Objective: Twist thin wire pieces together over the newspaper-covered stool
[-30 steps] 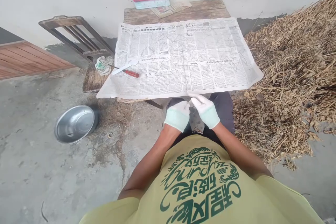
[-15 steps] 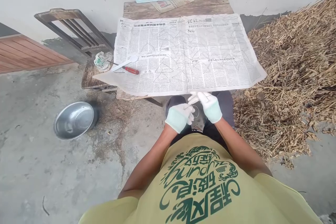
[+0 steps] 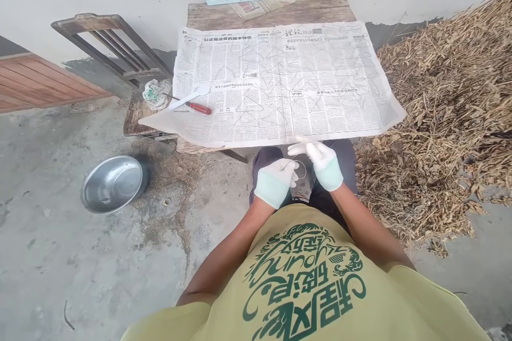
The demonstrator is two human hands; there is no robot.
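Note:
Both my hands wear white gloves with pale green cuffs, and they are above my lap at the table's front edge. Closed in a pinch, my left hand [image 3: 277, 177] holds a thin wire loop [image 3: 304, 171], whose round curve shows to the right of its fingertips. My right hand [image 3: 316, 160] is just above and to the right of the loop, its fingers stretched out to the left and apart. Whether its fingertips touch the wire is too small to tell. Beyond the hands, a newspaper sheet [image 3: 244, 128] carries several thin, dark, bent lines that look like wire pieces.
A red-handled screwdriver [image 3: 200, 108] and a white spoon-like tool [image 3: 190, 98] lie at the newspaper's left. A crumpled plastic bag [image 3: 156, 93] rests on the wooden chair [image 3: 132, 112]. On the floor stands a metal basin [image 3: 112, 184]. Dried stalks [image 3: 436, 133] are heaped right of the table [image 3: 320, 6].
My right hand has shifted slightly right and down, with its fingers farther from the left hand. My left hand has moved slightly right, and the wire loop shows more clearly between them.

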